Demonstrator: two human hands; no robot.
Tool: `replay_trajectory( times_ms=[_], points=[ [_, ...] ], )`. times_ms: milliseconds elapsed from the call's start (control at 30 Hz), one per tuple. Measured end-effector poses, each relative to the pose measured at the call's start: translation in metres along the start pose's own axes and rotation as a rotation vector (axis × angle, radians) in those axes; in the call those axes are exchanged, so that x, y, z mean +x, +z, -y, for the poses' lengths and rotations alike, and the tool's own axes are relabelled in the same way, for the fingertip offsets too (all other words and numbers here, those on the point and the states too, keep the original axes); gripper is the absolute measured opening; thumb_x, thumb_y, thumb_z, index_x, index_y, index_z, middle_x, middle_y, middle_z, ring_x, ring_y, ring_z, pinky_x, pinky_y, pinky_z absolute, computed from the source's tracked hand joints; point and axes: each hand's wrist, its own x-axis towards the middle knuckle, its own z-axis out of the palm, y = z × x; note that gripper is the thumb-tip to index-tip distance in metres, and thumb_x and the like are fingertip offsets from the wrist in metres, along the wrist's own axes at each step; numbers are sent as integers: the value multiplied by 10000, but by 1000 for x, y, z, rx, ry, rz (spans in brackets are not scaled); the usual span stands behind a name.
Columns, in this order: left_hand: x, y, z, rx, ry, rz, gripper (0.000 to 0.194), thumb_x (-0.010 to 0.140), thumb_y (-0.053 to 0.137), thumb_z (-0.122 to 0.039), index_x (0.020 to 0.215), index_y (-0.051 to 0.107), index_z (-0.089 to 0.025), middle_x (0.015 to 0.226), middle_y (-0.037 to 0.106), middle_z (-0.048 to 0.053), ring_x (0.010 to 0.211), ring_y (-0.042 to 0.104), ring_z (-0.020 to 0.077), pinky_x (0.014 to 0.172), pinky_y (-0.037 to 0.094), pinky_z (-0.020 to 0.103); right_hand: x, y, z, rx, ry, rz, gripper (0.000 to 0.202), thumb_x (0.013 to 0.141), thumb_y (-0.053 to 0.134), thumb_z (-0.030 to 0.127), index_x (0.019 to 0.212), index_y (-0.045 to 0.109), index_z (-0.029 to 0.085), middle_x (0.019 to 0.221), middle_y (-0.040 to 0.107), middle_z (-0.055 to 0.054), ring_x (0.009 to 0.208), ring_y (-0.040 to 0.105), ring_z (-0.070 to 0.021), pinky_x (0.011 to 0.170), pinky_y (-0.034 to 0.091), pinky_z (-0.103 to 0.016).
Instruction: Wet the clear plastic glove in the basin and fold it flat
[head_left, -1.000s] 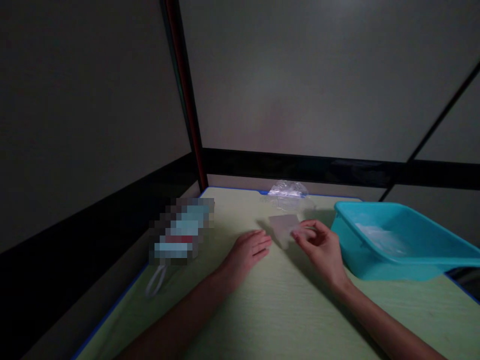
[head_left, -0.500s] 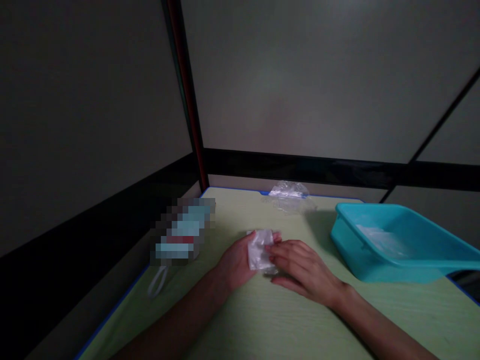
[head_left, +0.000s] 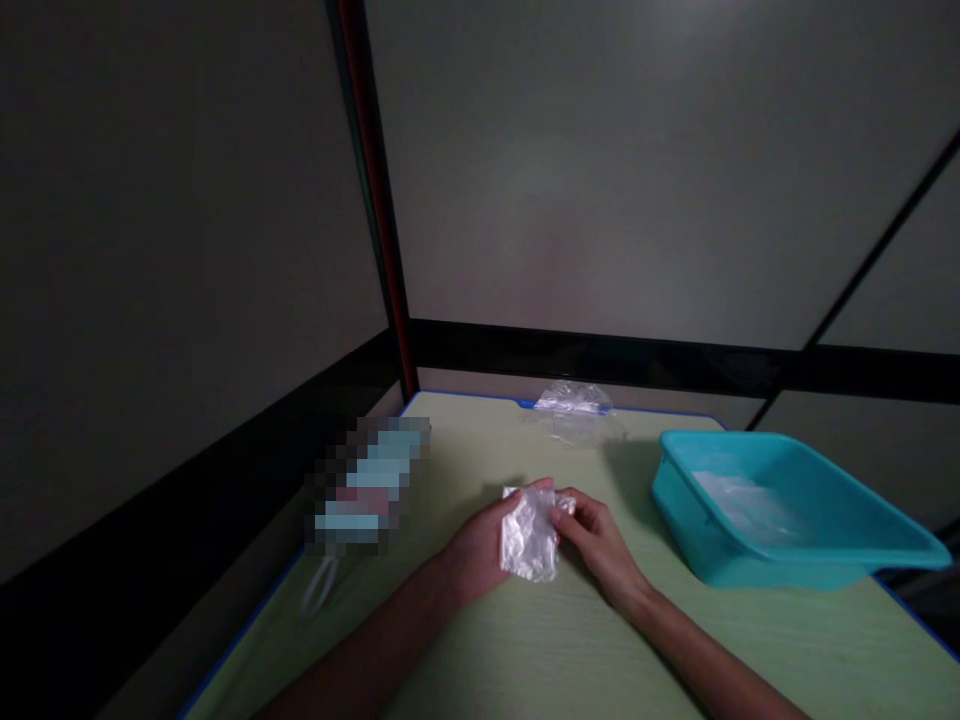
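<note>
A small folded clear plastic bag (head_left: 529,540) is held above the middle of the table. My left hand (head_left: 478,545) is closed round its left side, the thumb over the top and the other fingers mostly hidden behind the plastic. At the bag's right edge, my right hand (head_left: 600,545) pinches a crinkled part of the plastic between thumb and fingers. Beyond both hands, another crumpled clear plastic bag (head_left: 574,412) lies by the table's far edge.
A turquoise plastic basin (head_left: 780,560) stands on the right, with folded clear plastic (head_left: 750,508) inside. On the left lies a pixelated item (head_left: 367,485) with a pale strap loop (head_left: 321,585). The pale green table (head_left: 517,660) has a blue edge, with walls behind and left.
My right hand has gone from lying with extended fingers over the plastic to pinching its right edge. The bag is turned and looks more crinkled. The whole view has shifted slightly.
</note>
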Motion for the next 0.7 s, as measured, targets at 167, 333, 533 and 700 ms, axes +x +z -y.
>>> replay_trajectory(
  times_ms=[167, 333, 533, 700],
  points=[
    [1, 4, 4, -33, -24, 15, 402, 828, 325, -314, 1182, 414, -144, 1014, 564, 98, 893, 551, 169, 811, 388, 299, -3, 3, -1, 88, 43, -38, 263, 708, 558, 407, 699, 568, 144, 537, 481, 33, 473, 413, -88, 455, 318, -202],
    [3, 4, 4, -69, -5, 35, 363, 760, 456, -297, 1088, 493, -148, 967, 587, 95, 865, 562, 189, 774, 397, 310, -4, 7, 4, 167, -22, -83, 183, 737, 540, 323, 657, 570, 160, 736, 565, -20, 608, 503, -123, 515, 383, -217],
    [0, 16, -15, -64, 17, 13, 227, 680, 592, -223, 887, 590, -131, 866, 624, 91, 805, 581, 200, 719, 408, 297, -2, -1, 33, -57, -168, -261, 188, 747, 518, 320, 661, 586, 167, 987, 544, -81, 868, 507, -197, 665, 420, -282],
    [3, 44, -37, -78, -14, 15, 120, 697, 583, -190, 789, 610, -119, 749, 642, 78, 665, 593, 174, 635, 425, 282, -2, -18, 63, -8, -70, -285, 248, 712, 535, 395, 692, 577, 152, 941, 560, -78, 636, 506, -139, 474, 399, -223]
  ],
)
